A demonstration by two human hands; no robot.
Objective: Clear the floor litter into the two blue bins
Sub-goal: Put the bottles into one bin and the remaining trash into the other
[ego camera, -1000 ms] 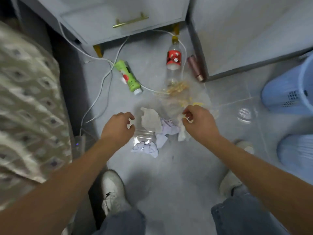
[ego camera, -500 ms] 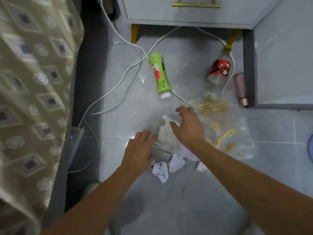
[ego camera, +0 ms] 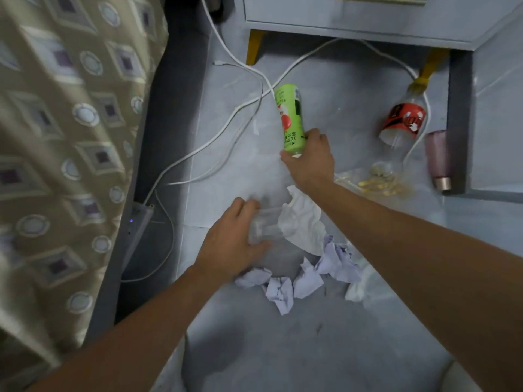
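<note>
A green bottle [ego camera: 288, 117] lies on the grey floor, and my right hand [ego camera: 310, 159] closes around its capped near end. My left hand [ego camera: 232, 239] grips a clear crumpled plastic bottle [ego camera: 264, 229] beside a white tissue [ego camera: 304, 222]. Pale purple paper scraps [ego camera: 300, 278] lie just below. A clear bottle with a red label [ego camera: 403, 120], a pink tube [ego camera: 438, 159] and a clear bag of yellow scraps [ego camera: 376, 185] lie to the right. No blue bin is in view.
White cables [ego camera: 226, 131] trail across the floor to a power strip [ego camera: 135, 224] by the patterned bedding [ego camera: 62, 137] on the left. A grey cabinet [ego camera: 368, 18] on gold legs stands at the back.
My right hand has gone forward from the tissue to the green bottle and closed on it. My left hand has closed on the clear plastic bottle. The view has moved closer.
</note>
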